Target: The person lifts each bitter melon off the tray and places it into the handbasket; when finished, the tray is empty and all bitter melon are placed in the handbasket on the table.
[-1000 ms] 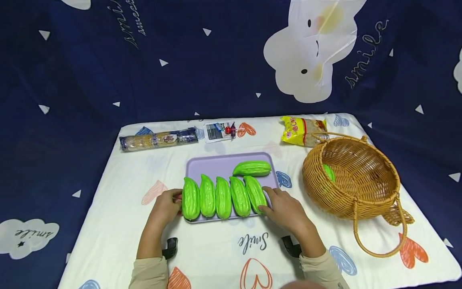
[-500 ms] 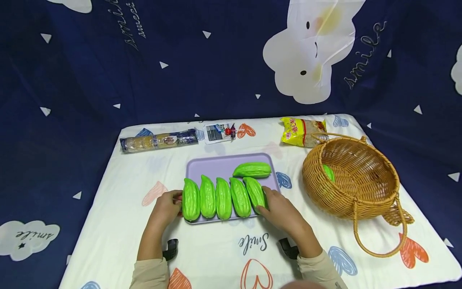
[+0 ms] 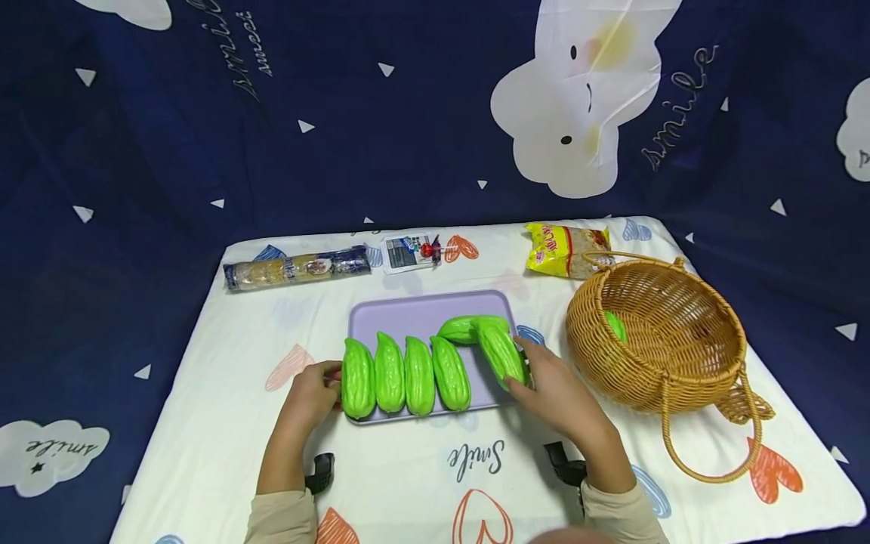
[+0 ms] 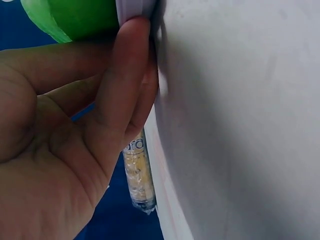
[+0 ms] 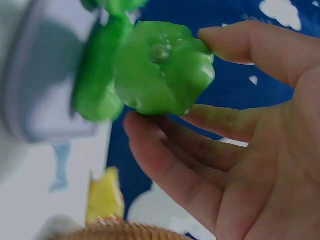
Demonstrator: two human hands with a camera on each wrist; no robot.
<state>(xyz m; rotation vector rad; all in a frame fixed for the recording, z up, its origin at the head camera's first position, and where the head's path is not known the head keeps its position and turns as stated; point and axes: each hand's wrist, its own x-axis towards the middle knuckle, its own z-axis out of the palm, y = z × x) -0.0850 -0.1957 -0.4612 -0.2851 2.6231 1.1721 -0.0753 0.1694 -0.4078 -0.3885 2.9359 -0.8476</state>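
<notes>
My right hand [image 3: 557, 385] grips a bright green bitter melon [image 3: 501, 351] above the right end of the lilac tray [image 3: 367, 317]. In the right wrist view, thumb and fingertips sit on either side of that bitter melon [image 5: 160, 70], its stem end facing the camera. It overlaps another bitter melon [image 3: 458, 328] lying crosswise at the tray's back right. Several more bitter melons [image 3: 419, 375] lie in a row, side by side, across the tray's front left. My left hand [image 3: 309, 397] holds the tray's left edge, a fingertip against the tray wall [image 4: 134, 9] in the left wrist view.
A wicker basket [image 3: 612, 370] with one green bitter melon [image 3: 615, 326] inside stands at the right, its handle loop lying toward me. Along the back are a long wrapped pack [image 3: 297, 270], a white packet [image 3: 401, 255], a red lollipop [image 3: 427, 250] and a yellow snack bag [image 3: 553, 249].
My right hand has taken the rightmost bitter melon from the row and moved it right and slightly back, leaving a gap on the tray. My left hand stays at the tray's left edge.
</notes>
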